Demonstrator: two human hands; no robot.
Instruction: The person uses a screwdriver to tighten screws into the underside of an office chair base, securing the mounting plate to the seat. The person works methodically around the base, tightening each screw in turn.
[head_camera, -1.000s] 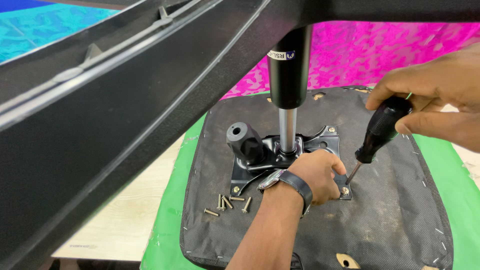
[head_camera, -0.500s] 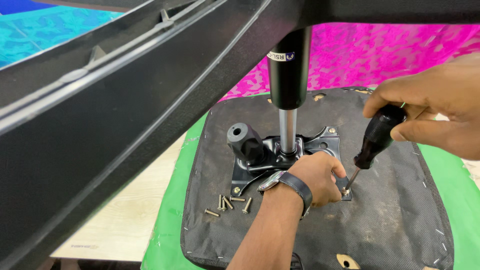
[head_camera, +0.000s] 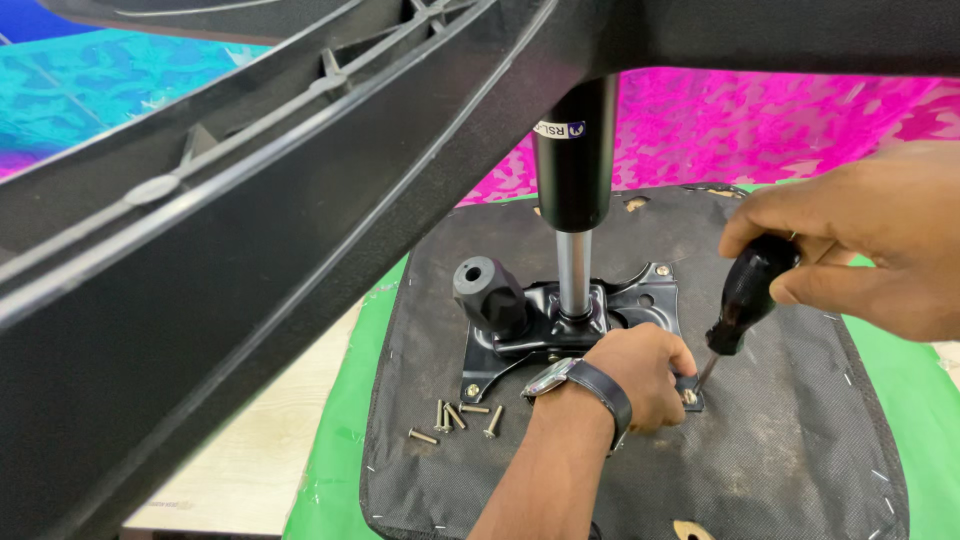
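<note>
An upturned chair seat (head_camera: 780, 470) covered in black fabric lies on a green sheet. A black metal mounting plate (head_camera: 640, 295) with a gas cylinder (head_camera: 573, 190) and a round knob (head_camera: 488, 295) sits on it. My left hand (head_camera: 640, 375), with a wristwatch, presses down on the plate's near right corner. My right hand (head_camera: 880, 245) grips a black-handled screwdriver (head_camera: 745, 295); its tip meets a screw at that corner, just beside my left fingers.
Several loose brass screws (head_camera: 455, 415) lie on the seat left of my wrist. A large black chair base leg (head_camera: 250, 250) crosses the upper left, close to the camera. Green sheet (head_camera: 335, 450), bare wood and pink and blue patterned cloth surround the seat.
My right hand and the screwdriver have shifted slightly and turned at the corner screw. My left hand stays pressed on the plate.
</note>
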